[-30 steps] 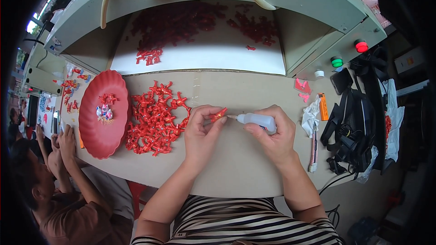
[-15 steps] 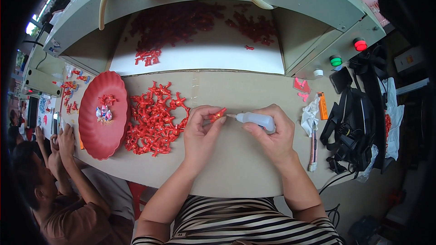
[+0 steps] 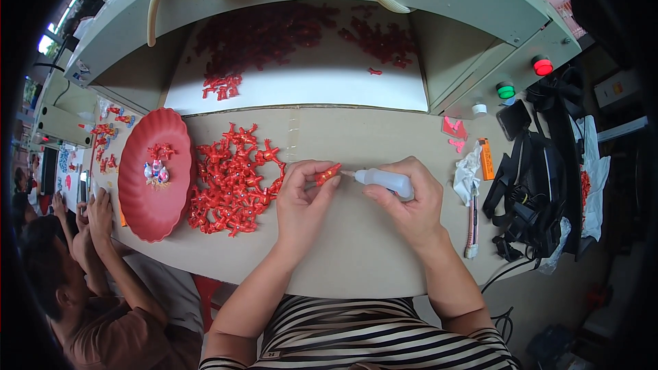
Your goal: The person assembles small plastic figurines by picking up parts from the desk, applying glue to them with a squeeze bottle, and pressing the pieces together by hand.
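Note:
Between the thumb and fingers of my left hand [image 3: 301, 195] is a small red plastic figure part [image 3: 328, 174], tilted up to the right. My right hand [image 3: 415, 199] grips a translucent squeeze bottle [image 3: 387, 181] lying nearly level. Its thin nozzle points left and its tip is very close to the red part; I cannot tell whether they touch. Left of my left hand spreads a pile of glossy red figure parts [image 3: 233, 181]. Beside that pile stands a red scalloped tray [image 3: 154, 212] with a few red parts and white-and-blue pieces in it.
A grey booth with a white floor [image 3: 301, 89] holds many more red parts at the back. On its right side are a red button [image 3: 542, 66] and a green button [image 3: 506, 91]. Tissue [image 3: 467, 173], an orange box [image 3: 486, 159] and a black bag [image 3: 531, 185] lie right. A co-worker [image 3: 89, 288] sits left.
Almost nothing differs. The squeeze bottle and my right hand have shifted very slightly left; my left hand keeps its hold on the red part.

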{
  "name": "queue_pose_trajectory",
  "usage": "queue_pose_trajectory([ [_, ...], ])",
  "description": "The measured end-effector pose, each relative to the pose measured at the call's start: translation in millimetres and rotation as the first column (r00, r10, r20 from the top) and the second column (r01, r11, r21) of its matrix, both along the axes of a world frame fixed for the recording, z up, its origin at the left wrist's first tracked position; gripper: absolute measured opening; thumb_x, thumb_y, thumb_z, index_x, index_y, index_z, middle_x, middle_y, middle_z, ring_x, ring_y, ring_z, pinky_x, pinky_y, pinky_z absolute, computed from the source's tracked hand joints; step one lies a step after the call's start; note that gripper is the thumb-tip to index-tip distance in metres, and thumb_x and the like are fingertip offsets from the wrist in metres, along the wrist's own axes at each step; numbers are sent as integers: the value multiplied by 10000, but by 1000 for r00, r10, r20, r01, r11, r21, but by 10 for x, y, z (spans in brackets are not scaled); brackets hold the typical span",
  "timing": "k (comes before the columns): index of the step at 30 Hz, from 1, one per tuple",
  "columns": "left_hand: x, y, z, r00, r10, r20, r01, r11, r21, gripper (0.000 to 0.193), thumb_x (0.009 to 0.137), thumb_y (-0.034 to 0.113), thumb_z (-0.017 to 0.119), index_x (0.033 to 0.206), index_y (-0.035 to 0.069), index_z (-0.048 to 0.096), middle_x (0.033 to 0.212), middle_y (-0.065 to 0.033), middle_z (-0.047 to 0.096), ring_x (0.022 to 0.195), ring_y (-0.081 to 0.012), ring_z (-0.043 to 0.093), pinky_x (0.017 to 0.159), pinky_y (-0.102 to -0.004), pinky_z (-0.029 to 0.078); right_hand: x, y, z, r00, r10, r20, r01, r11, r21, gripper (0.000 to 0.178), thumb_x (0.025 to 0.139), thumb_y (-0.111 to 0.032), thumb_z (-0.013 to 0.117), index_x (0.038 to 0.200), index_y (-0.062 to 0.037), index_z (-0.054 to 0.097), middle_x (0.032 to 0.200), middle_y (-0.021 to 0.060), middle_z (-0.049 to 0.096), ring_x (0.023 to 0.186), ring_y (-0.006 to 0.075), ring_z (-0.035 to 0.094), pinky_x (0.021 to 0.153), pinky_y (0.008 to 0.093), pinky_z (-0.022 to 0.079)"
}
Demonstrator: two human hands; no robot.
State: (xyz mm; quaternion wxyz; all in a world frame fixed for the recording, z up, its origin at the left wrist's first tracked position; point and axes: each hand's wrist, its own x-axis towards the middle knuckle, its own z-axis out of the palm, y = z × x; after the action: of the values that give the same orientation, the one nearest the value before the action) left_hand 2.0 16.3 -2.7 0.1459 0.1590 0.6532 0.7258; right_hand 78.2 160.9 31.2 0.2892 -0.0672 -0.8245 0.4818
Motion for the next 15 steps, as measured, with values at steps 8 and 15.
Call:
queue_pose_trajectory([
  [8,0,-3,4,1000,2,13,-2,1000,-20,199,783,-13,582,976,-27,535,1018,-68,467,892,-124,558,765,-226,504,-5,6,-17,1000,4,-26,-3,1000,23,311,646,-172,760,826,-39,544,747,70,569,638,198,549,567,277,435],
  [15,0,-7,-10,1000,5,10,-5,999,-44,201,785,-1,587,978,-24,536,1010,-67,481,879,-123,565,755,-225,504,-10,4,-23,1000,-2,-30,3,999,45,312,646,-174,760,822,-38,541,741,69,565,633,198,545,563,278,433],
])
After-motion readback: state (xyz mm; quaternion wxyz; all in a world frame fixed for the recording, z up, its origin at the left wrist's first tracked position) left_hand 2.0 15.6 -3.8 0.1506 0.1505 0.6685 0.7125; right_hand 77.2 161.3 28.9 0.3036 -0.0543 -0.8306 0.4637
